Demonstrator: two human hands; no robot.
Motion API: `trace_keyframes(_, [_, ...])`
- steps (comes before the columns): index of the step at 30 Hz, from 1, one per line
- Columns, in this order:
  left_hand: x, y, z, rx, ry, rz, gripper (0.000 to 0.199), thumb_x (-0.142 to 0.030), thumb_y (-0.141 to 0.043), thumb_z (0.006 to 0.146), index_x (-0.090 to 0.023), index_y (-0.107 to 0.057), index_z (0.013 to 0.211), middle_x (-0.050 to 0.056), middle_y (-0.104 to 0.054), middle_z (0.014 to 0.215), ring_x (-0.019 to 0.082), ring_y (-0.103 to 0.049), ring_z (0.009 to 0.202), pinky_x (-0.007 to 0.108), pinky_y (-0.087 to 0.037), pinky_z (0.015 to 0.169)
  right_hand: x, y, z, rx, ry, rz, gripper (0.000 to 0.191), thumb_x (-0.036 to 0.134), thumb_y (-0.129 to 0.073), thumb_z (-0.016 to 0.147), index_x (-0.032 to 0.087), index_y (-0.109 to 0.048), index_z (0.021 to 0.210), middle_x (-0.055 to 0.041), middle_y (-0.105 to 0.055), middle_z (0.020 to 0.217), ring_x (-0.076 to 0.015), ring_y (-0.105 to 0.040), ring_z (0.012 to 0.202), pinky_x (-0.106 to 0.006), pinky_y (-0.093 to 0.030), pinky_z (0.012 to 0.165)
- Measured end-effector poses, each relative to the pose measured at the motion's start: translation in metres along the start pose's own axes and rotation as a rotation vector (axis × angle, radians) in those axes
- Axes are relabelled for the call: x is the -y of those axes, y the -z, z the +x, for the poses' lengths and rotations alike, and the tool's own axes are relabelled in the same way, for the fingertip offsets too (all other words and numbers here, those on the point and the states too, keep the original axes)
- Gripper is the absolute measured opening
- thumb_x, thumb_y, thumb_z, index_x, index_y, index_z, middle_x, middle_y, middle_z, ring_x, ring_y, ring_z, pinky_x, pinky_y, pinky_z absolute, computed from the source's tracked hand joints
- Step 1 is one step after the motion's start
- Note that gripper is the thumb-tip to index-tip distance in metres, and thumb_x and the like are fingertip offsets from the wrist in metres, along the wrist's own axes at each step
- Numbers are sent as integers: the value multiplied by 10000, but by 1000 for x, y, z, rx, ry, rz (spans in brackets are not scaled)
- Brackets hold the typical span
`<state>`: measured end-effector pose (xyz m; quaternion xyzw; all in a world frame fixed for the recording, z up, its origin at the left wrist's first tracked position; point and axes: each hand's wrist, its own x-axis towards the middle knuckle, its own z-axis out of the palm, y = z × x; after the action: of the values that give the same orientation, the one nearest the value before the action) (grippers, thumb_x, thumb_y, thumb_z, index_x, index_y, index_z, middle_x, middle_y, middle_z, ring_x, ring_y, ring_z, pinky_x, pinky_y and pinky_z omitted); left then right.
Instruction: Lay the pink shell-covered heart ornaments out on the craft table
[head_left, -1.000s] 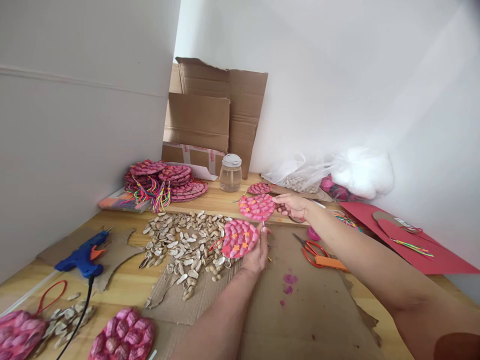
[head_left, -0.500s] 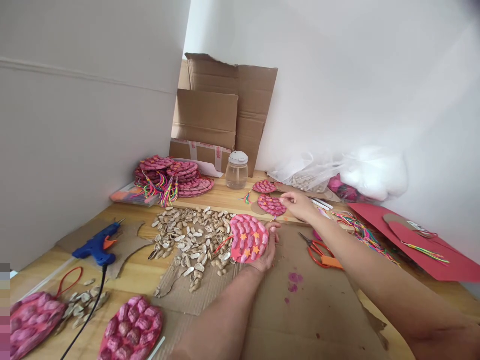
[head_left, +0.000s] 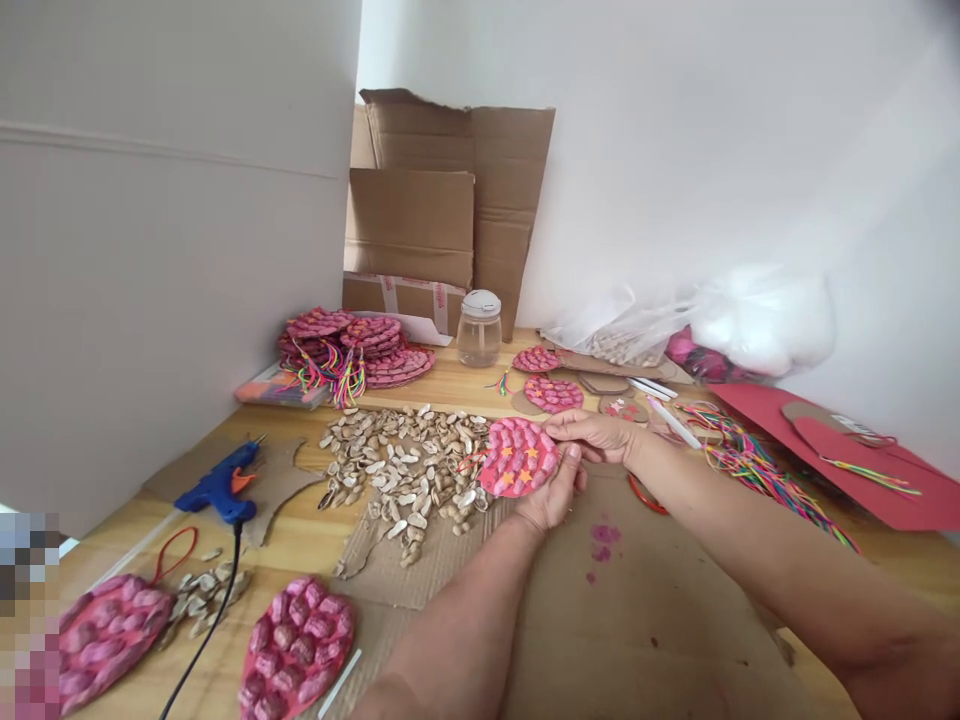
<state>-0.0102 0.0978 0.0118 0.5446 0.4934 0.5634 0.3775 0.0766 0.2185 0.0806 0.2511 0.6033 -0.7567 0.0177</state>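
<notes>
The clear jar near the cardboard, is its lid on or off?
On. The white lid sits on top of the clear jar, covering its mouth.

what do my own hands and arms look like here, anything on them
Both the left hand and the right hand are bare, with no gloves visible. The left forearm and right forearm show no sleeve, watch or bracelet in view. No markings stand out; fingernails are too small to judge.
</notes>
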Motion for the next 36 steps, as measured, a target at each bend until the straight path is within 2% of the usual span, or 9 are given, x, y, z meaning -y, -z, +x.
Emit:
trace_keyframes(3, [4, -1, 0, 35, -4, -9, 557, -568, -235, 1000, -208, -659, 956, -14, -516, 651, 152, -487, 617, 292, -445, 661, -2, -1, 1, -26, -24, -2, 262, 311, -793, 762, 156, -679, 940, -30, -739, 743, -131, -658, 519, -210, -534, 455])
trace_keyframes(6, [5, -1, 2, 36, -4, -48, 544, -563, -249, 1002, -210, -664, 1004, -17, -535, 656, 140, -486, 597, 273, -440, 625, 2, -4, 4, -129, -77, 103, 160, 236, -767, 780, 149, -672, 876, -37, -732, 721, -145, -676, 555, -221, -551, 494])
trace_keyframes(10, [6, -1, 7, -30, 41, -185, 459, -588, -477, 928, -189, -641, 1082, -22, -585, 661, 106, -480, 505, 238, -414, 513, 14, -1, 15, -283, -72, 216, 67, 179, -689, 836, 156, -639, 797, -38, -705, 658, -137, -651, 543, -195, -502, 452])
trace_keyframes(15, [6, 0, 13, -134, 116, -376, 613, -592, -649, 812, -167, -536, 1239, -5, -644, 692, 134, -581, 528, 256, -483, 521, 30, 12, 42, -439, -28, 241, 123, 200, -604, 915, 168, -602, 796, 0, -637, 550, -107, -545, 441, -196, -477, 441])
trace_keyframes(20, [1, 1, 10, -81, 88, -419, 640, -642, -693, 748, -158, -565, 1146, 4, -632, 680, 130, -564, 531, 241, -458, 508, 37, 11, 77, -499, 21, 229, 178, 235, -529, 968, 165, -621, 833, -18, -656, 587, -124, -586, 492, -204, -489, 483])
trace_keyframes(24, [0, 1, 11, -122, 44, -392, 588, -669, -679, 739, -176, -559, 1035, -3, -610, 653, 131, -556, 537, 242, -456, 511, 34, 4, 93, -517, 7, 184, 157, 269, -557, 974, 149, -630, 903, -81, -716, 721, -166, -669, 609, -243, -548, 561])
trace_keyframes(27, [4, 0, 12, -123, 12, -318, 488, -663, -632, 783, -184, -583, 868, -5, -587, 628, 129, -545, 546, 245, -451, 527, 28, 1, 91, -569, 28, 138, 108, 251, -614, 953, 144, -625, 956, -114, -738, 815, -174, -705, 713, -248, -579, 651])
trace_keyframes(30, [10, -3, 13, -106, 2, -266, 438, -616, -634, 807, -183, -596, 760, -6, -589, 606, 121, -521, 529, 245, -427, 532, 21, 0, 79, -628, 87, 103, 84, 231, -653, 935, 158, -622, 962, -102, -741, 855, -151, -704, 741, -233, -585, 711])
trace_keyframes(36, [14, -4, 13, -120, -8, -218, 379, -550, -638, 830, -177, -634, 766, -17, -593, 596, 115, -499, 520, 242, -381, 531, 8, -9, 55, -642, 82, 93, 75, 205, -646, 936, 154, -619, 984, -120, -743, 963, -149, -717, 784, -245, -595, 733])
